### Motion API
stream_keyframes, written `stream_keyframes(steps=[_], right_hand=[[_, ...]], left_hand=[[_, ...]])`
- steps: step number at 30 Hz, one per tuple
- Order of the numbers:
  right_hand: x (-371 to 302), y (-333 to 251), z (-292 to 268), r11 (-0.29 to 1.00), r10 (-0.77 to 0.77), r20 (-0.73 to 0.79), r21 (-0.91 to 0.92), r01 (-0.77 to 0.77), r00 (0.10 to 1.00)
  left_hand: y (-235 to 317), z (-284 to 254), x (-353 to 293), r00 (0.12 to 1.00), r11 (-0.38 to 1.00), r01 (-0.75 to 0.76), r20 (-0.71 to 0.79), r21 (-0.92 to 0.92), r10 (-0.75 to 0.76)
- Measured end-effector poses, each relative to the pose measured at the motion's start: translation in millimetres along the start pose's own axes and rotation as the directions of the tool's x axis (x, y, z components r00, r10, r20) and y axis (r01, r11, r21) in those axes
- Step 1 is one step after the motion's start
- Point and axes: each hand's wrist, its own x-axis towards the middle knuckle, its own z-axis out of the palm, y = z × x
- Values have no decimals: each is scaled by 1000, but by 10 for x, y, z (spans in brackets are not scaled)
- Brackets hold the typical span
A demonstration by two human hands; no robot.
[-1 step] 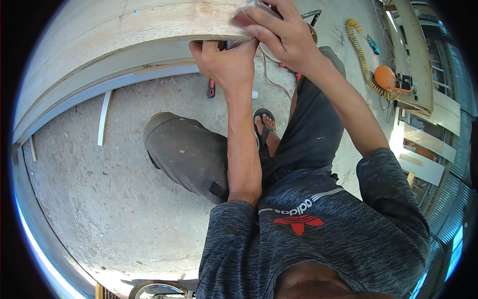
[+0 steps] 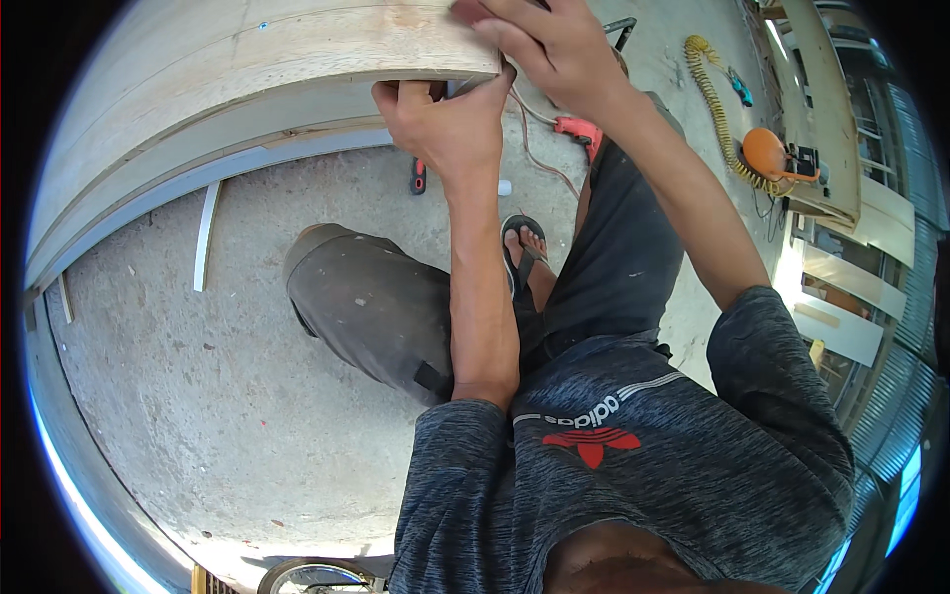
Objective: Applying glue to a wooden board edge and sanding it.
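A pale plywood panel (image 2: 327,40) with a squared corner runs across the top left. My left hand (image 2: 450,124) grips it from below near that corner, fingers curled under the edge and thumb at the corner's side. Just above the corner, my right hand (image 2: 554,49) is closed on a folded piece of sandpaper (image 2: 471,12) with a reddish-brown face. The sandpaper is partly cut off by the picture's upper edge. Part of my left fingers is hidden beneath the panel.
On the concrete floor are a red-and-black tool handle (image 2: 419,177), a small white cylinder (image 2: 505,187), a red corded power tool (image 2: 582,131) and a white strip (image 2: 207,236). A yellow coiled hose (image 2: 701,74) lies at right, near an orange round object (image 2: 764,153) on a wooden bench.
My right hand has shifted slightly up and left with the sandpaper, uncovering the panel's corner and more of the red power tool. My left hand stays nearly in place.
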Motion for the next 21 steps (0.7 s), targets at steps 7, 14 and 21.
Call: stream_keyframes(steps=[7, 14, 21], right_hand=[[-384, -167, 43, 991, -47, -20, -124, 44, 999], [-128, -137, -18, 998, -59, -25, 23, 59, 998], [54, -30, -20, 1000, -15, 17, -21, 16, 1000]], left_hand=[[-75, 14, 0, 999, 1000, 28, 20, 0, -28], [-48, -31, 9, 1000, 1000, -10, 6, 1, 10], [24, 31, 20, 1000, 1000, -8, -12, -24, 8]])
